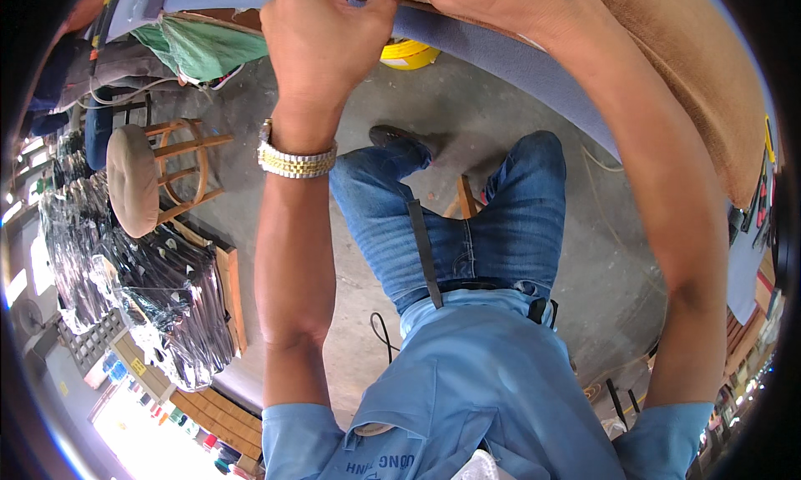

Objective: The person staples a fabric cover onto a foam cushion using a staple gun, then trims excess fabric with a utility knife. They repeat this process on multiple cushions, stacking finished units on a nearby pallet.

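Note:
My left hand (329, 42), below a wrist with a silver-and-gold watch (296, 161), is at the top edge of the view. Its fingers are curled in and the thumb presses toward them; whatever they pinch is hidden. Close beside it, my right hand (480, 3) reaches in from the right, its fingers mostly cut off by the upper edge. Both are at the near edge of a padded surface, where brown cloth (692, 80) lies on the right. Blue-grey fabric (509, 71) hangs along the front, below my right forearm.
A cushioned stool (133, 180) lies tipped at the left, beside a stack of plastic-wrapped dark pieces (175, 296). A green sack (204, 46) and a round yellow object (410, 55) are beneath the surface. Another person's dark-clothed legs (100, 121) show at far left. Tools (761, 201) hang at far right.

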`<state>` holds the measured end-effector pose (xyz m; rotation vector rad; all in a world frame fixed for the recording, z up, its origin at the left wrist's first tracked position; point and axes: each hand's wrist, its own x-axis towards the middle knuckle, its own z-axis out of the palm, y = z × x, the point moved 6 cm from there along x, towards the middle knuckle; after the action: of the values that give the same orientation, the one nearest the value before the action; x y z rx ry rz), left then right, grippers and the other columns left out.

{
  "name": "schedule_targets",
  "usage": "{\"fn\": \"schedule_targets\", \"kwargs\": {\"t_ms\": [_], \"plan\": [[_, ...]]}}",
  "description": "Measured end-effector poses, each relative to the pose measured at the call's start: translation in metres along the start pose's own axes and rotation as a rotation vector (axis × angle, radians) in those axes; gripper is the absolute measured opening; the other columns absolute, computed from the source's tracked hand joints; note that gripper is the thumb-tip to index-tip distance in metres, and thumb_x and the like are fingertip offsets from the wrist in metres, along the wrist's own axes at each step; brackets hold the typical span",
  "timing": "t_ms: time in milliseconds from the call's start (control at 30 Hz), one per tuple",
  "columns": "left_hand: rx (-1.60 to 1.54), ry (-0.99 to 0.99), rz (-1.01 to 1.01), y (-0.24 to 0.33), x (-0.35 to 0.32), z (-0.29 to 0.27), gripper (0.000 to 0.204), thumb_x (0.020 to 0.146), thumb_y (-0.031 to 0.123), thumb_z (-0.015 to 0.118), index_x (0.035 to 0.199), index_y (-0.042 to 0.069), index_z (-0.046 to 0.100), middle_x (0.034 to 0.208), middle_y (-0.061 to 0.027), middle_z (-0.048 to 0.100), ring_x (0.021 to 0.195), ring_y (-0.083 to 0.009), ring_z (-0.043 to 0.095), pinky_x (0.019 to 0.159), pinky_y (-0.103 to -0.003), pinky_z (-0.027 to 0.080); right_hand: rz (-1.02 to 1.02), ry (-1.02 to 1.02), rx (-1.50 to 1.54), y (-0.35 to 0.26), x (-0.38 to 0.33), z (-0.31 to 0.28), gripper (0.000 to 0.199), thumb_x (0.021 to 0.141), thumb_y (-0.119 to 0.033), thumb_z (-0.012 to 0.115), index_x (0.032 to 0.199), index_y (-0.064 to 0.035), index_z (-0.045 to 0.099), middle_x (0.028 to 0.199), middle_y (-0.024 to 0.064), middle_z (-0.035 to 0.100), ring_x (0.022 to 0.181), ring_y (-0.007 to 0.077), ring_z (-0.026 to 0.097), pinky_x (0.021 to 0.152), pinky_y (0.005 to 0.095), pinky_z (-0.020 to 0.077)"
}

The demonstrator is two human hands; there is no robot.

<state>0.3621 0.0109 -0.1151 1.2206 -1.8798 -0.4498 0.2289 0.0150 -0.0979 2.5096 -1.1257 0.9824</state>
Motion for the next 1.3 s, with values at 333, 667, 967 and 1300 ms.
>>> {"fn": "schedule_targets", "kwargs": {"t_ms": [333,667,967,1300], "plan": [[-0.051,0.013,-0.032,-0.010,-0.001,0.002,0.015,0.089,0.006,0.072,0.097,-0.004,0.064,0.082,-0.0185,0.075,0.076,-0.0197,0.075,0.069,-0.032,0.057,0.169,-0.140,0.163,0.004,-0.002,-0.002,0.017,0.087,-0.023,0.068,0.101,-0.0126,0.072,0.083,0.0145,0.073,0.079,0.0369,0.071,0.066,0.0475,0.0555],[0.237,-0.125,0.112,-0.018,0.011,0.009,0.027,0.093,0.024,0.072,0.108,0.001,0.069,0.097,-0.0154,0.078,0.091,-0.0279,0.077,0.081,-0.036,0.058,0.089,0.031,0.171,0.012,-0.008,0.002,0.023,0.086,-0.028,0.077,0.106,-0.0172,0.078,0.091,0.0082,0.077,0.083,0.0254,0.074,0.074,0.0391,0.0573],[0.023,-0.178,0.069,-0.035,0.016,0.011,0.016,0.099,0.009,0.066,0.107,-0.004,0.063,0.093,-0.0122,0.072,0.088,-0.0121,0.067,0.081,-0.030,0.053,0.254,-0.132,0.035,0.006,-0.013,0.010,0.018,0.079,-0.023,0.074,0.095,-0.0174,0.078,0.095,0.0136,0.077,0.094,0.0338,0.074,0.078,0.0495,0.0583],[-0.027,-0.230,-0.026,-0.024,0.006,-0.004,0.009,0.102,0.002,0.061,0.105,-0.006,0.060,0.093,-0.0059,0.068,0.084,-0.0098,0.060,0.078,-0.025,0.051,0.929,0.118,-0.322,0.204,-0.229,-0.295,0.025,0.099,-0.031,0.067,0.114,-0.0126,0.075,0.104,0.0073,0.077,0.092,0.0229,0.074,0.081,0.0328,0.0584]]}}
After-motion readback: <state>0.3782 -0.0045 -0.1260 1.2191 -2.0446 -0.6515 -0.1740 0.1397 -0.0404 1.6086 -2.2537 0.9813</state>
